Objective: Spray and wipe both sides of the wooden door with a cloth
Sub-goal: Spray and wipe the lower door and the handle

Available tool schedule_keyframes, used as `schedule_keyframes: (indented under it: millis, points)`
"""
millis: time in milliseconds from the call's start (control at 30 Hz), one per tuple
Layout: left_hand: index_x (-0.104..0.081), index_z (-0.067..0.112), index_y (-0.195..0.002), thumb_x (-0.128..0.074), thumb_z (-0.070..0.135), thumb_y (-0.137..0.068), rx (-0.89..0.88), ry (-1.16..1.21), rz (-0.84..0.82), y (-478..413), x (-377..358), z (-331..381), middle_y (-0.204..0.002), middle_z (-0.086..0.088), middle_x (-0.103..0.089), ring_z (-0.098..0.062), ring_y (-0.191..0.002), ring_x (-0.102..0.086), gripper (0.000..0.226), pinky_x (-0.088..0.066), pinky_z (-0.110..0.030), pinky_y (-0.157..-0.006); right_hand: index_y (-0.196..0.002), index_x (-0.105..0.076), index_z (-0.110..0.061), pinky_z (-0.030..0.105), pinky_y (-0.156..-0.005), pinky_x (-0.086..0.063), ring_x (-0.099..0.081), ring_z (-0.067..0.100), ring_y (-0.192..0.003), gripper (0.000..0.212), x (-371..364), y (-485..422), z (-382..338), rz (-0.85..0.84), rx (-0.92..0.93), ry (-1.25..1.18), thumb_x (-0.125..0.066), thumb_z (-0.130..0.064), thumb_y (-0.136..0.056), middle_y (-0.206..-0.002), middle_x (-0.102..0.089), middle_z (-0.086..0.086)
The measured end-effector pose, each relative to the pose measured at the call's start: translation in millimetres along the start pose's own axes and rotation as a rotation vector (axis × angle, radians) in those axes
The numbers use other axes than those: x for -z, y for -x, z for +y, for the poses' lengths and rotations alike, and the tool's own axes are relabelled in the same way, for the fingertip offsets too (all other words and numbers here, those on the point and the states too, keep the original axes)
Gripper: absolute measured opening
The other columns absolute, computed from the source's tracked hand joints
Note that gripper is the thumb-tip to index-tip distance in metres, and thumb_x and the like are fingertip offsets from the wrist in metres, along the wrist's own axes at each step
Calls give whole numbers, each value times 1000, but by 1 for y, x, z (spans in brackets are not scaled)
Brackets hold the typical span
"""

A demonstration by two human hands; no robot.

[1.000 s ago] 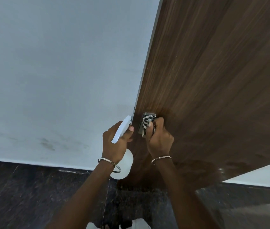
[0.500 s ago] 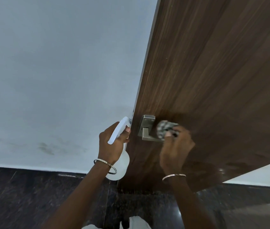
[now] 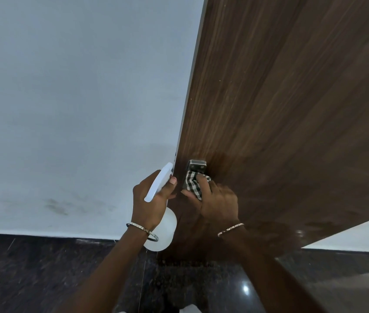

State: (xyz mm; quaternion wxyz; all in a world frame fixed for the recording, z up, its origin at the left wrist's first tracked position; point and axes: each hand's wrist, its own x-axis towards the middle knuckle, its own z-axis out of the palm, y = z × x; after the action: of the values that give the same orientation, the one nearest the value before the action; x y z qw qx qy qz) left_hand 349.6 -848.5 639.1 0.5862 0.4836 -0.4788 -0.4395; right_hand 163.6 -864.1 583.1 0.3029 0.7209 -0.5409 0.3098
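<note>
Wooden door fills the right side of the view, dark brown with fine vertical grain, standing open with its pale edge toward the camera. Wall to the left is plain pale grey-white, with faint dark scuffs low down near the floor. Floor is dark polished stone, speckled, with one bright glint of light on it. A second strip of pale wall shows past the door's bottom corner at lower right. Metal door handle sits near the door's edge, and the wood just around it looks darker than the rest. There is a dull sheen on the lower part of the door. Cloth, black-and-white checked, is bunched just under the handle plate and touches it. Right hand grips the cloth, fingers bent over it and thumb spread below, pressing it to the door and handle; the hand is slightly blurred. Left hand is clamped round the neck of a white spray bottle, thumb along the spray head. The bottle is held just off the door's edge, its round body hanging below the wrist. One thin bangle on the left wrist, another on the right. Both forearms rise from the bottom of the view.
</note>
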Motion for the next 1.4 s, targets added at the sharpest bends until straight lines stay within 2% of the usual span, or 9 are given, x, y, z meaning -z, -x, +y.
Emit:
schedule_keyframes:
  millis: [333,500,633,767,867,1000,1133,1267,1400]
  points:
    - [-69,29,-95,-70,8,-88,57,57,-12,3,7,0,-92,2,-73,-14,-86,-72,22,-58,-21,-64,-86,-68,-14,19,-48,-24,-54,23,-39,56,3,-11,-36,52,-626,-251,-29,-47,-109,-52,-57,-2]
    - [-73,25,-91,-70,8,-88,62,51,-5,5,17,-5,-85,0,-73,-22,-87,-72,17,-60,-27,-66,-99,-76,-13,34,-64,-54,-72,25,-77,56,5,-15,-34,244,-1161,-549,-36,-51,-106,-84,-76,4]
    - [-72,24,-94,-70,10,-88,82,50,-15,5,21,-6,-86,4,-74,-22,-90,-72,16,-59,-24,-67,-112,-68,-18,20,-84,-56,-70,0,-90,39,22,-2,-6,487,-1663,-1033,-44,-49,-108,-109,-71,1]
    - [-72,19,-97,-70,10,-88,80,36,-15,4,23,-8,-88,1,-74,-23,-90,-72,13,-61,-28,-69,-151,-46,-19,49,-114,-44,-57,23,-129,71,15,36,-28,452,-1749,-1042,-43,-67,-100,-147,-55,7]
    - [-71,22,-93,-69,7,-89,75,45,-15,5,27,-5,-85,5,-74,-20,-88,-72,17,-58,-23,-67,-130,-53,-18,54,-102,-49,-63,25,-110,56,10,31,-66,403,-1529,-890,-41,-64,-101,-124,-64,8]
    - [-71,9,-90,-68,3,-89,63,66,8,7,36,3,-86,-9,-72,-23,-83,-72,7,-59,-26,-65,-140,-50,-8,32,-107,-47,-56,10,-120,40,-4,13,-115,291,-1254,-811,-40,-31,-109,-136,-56,7]
    - [-72,6,-93,-69,5,-89,42,36,21,8,47,8,-87,-7,-72,-23,-84,-72,6,-59,-27,-66,-156,-31,3,4,-113,-20,-29,2,-138,67,-13,-1,-148,150,-1185,-737,-64,-10,-99,-160,-28,16]
    - [-72,9,-95,-69,4,-89,37,21,60,7,61,14,-86,-5,-73,-24,-85,-72,8,-61,-31,-69,-158,-26,-6,48,-119,-36,-37,36,-144,71,-28,-4,-153,29,-1203,-521,-57,-36,-101,-162,-25,19]
    - [-72,5,-94,-68,3,-89,24,8,85,7,72,19,-87,-9,-72,-25,-85,-71,6,-61,-30,-68,-144,-44,5,52,-112,-42,-48,45,-128,57,-27,-9,-156,-30,-1221,-439,-66,-17,-96,-146,-38,30]
